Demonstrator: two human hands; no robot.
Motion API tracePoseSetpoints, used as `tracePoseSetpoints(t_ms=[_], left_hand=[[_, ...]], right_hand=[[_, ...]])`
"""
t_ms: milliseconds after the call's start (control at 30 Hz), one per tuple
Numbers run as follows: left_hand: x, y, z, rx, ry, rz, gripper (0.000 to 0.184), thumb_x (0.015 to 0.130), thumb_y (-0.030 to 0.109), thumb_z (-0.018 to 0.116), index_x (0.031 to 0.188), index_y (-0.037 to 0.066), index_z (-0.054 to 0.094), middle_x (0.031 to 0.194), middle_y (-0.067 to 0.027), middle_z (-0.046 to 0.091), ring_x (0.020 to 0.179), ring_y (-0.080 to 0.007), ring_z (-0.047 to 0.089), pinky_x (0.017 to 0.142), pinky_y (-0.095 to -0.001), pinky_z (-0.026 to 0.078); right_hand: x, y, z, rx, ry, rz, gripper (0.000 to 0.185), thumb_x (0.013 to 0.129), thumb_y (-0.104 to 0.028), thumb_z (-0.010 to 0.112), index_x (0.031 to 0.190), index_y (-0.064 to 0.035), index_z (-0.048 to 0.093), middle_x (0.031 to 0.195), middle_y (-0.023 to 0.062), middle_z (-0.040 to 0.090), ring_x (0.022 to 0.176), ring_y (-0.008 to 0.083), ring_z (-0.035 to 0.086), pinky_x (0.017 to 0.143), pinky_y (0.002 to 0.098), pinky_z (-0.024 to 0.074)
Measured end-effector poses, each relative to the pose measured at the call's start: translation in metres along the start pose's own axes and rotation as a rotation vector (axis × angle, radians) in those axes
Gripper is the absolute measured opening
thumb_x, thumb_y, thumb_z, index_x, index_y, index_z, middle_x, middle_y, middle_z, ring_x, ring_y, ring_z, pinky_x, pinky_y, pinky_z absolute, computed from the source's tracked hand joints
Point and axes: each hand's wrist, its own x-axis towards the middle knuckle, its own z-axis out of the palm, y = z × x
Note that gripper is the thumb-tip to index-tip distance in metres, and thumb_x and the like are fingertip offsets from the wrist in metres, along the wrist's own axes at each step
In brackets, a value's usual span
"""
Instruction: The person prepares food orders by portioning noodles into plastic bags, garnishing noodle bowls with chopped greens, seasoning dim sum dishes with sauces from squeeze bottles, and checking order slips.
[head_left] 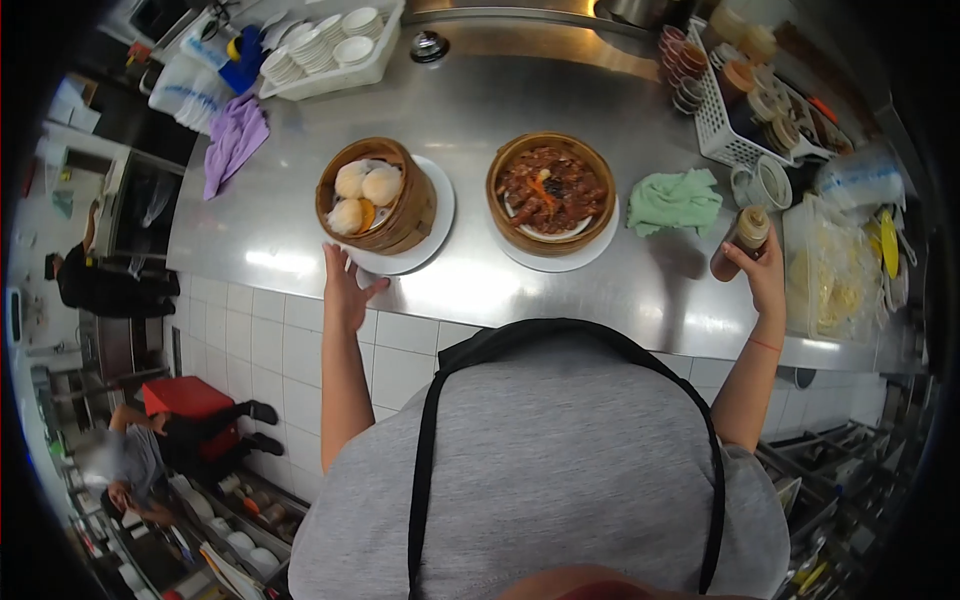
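Note:
My right hand (763, 268) is wrapped round a squeeze bottle (730, 258) of brown sauce, tilted above the right part of the steel counter. Close to the near side of the left bamboo steamer (409, 215), my left hand (347, 292) has its fingers apart and holds nothing. Several pale dumplings (366, 186) sit in that steamer, which stands on a white plate (442, 200). To its right, a second bamboo steamer (494, 190) on another white plate (585, 258) contains dark red-brown chicken feet (548, 195) with orange strips on top.
A green cloth (674, 201) lies between the right steamer and the bottle. Around the counter (470, 110) are a purple cloth (236, 140), a tray of small dishes (375, 68), a bell (428, 46), a condiment basket (722, 135) and a plastic tub (800, 250). Two people are at left.

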Motion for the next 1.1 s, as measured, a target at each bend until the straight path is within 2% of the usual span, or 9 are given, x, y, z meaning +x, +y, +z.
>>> tracePoseSetpoints(t_ms=[33,300,500,733,833,967,1033,1067,1100], left_hand=[[-0.003,-0.004,0.006,-0.057,0.009,0.029,0.098,0.075,0.072,0.035,0.137,0.009,-0.007,0.144,-0.013,-0.006,0.132,-0.0308,-0.001,0.093,-0.0596,0.027],[0.026,0.01,0.058,-0.223,0.021,0.057,0.098,0.076,0.07,0.037,0.137,0.01,-0.011,0.141,-0.0181,-0.01,0.132,-0.034,-0.004,0.092,-0.0576,0.032],[0.088,0.013,0.115,-0.343,-0.129,0.088,0.095,0.077,0.068,0.039,0.136,0.018,-0.015,0.142,-0.0168,-0.012,0.132,-0.0356,-0.001,0.097,-0.0566,0.026],[0.148,0.028,0.191,-0.414,-0.246,0.06,0.093,0.077,0.067,0.039,0.136,0.02,-0.016,0.142,-0.0161,-0.011,0.132,-0.0358,0.001,0.097,-0.0541,0.024],[0.168,0.026,0.2,-0.216,-0.404,0.091,0.088,0.081,0.063,0.038,0.137,0.016,-0.01,0.142,-0.0168,0.006,0.127,-0.0294,0.021,0.096,-0.0526,0.03],[0.165,0.018,0.195,-0.112,-0.332,0.032,0.077,0.084,0.059,0.038,0.138,0.014,0.007,0.139,-0.0151,0.019,0.129,-0.0251,0.022,0.096,-0.0453,0.031],[0.15,0.012,0.184,0.278,-0.285,0.082,0.056,0.087,0.048,0.041,0.126,0.007,0.035,0.115,-0.015,0.05,0.104,-0.0206,0.052,0.081,-0.0357,0.046],[0.142,0.009,0.173,0.273,-0.279,0.084,0.056,0.087,0.048,0.041,0.126,0.007,0.035,0.115,-0.015,0.05,0.104,-0.0206,0.052,0.081,-0.0357,0.046],[0.136,0.006,0.159,0.432,-0.388,0.0,0.047,0.088,0.044,0.043,0.116,0.005,0.042,0.101,-0.012,0.055,0.086,-0.0179,0.057,0.069,-0.0318,0.048]], right_hand=[[-0.003,0.006,-0.006,-0.031,0.025,0.018,0.055,0.065,-0.006,0.073,0.113,-0.0047,0.045,0.101,0.0044,0.055,0.092,0.0133,0.053,0.083,0.0271,0.0395],[-0.019,0.034,-0.019,0.079,0.249,-0.032,0.051,0.067,-0.007,0.073,0.11,-0.0041,0.046,0.102,0.0044,0.055,0.094,0.0142,0.053,0.084,0.0276,0.0396],[-0.017,0.051,-0.019,0.111,0.459,-0.144,0.045,0.066,-0.005,0.074,0.101,-0.004,0.047,0.097,0.0049,0.054,0.092,0.0136,0.052,0.08,0.0276,0.0416],[-0.004,0.065,-0.024,0.183,0.503,-0.156,0.051,0.068,-0.007,0.074,0.109,-0.0036,0.044,0.101,0.0054,0.053,0.095,0.0141,0.051,0.083,0.0272,0.0408],[-0.006,0.061,-0.034,0.202,0.528,-0.283,0.056,0.078,-0.012,0.065,0.124,-0.0022,0.036,0.117,0.0095,0.046,0.108,0.0161,0.045,0.091,0.0272,0.0358],[0.031,0.039,-0.092,0.104,0.679,-0.297,0.049,0.081,-0.021,0.062,0.121,-0.0007,0.041,0.115,0.0112,0.05,0.107,0.018,0.047,0.091,0.0297,0.0364],[0.083,0.032,-0.115,-0.152,0.57,-0.256,0.055,0.077,-0.029,0.066,0.117,0.0009,0.045,0.114,0.0125,0.051,0.106,0.02,0.048,0.09,0.0319,0.0377],[0.108,0.031,-0.122,-0.258,0.482,-0.216,0.06,0.073,-0.033,0.069,0.115,0.002,0.046,0.113,0.0133,0.052,0.105,0.0213,0.049,0.089,0.033,0.0384],[0.132,0.035,-0.127,-0.257,0.476,-0.225,0.06,0.073,-0.033,0.069,0.115,0.002,0.046,0.113,0.0133,0.052,0.105,0.0213,0.049,0.089,0.033,0.0384]])
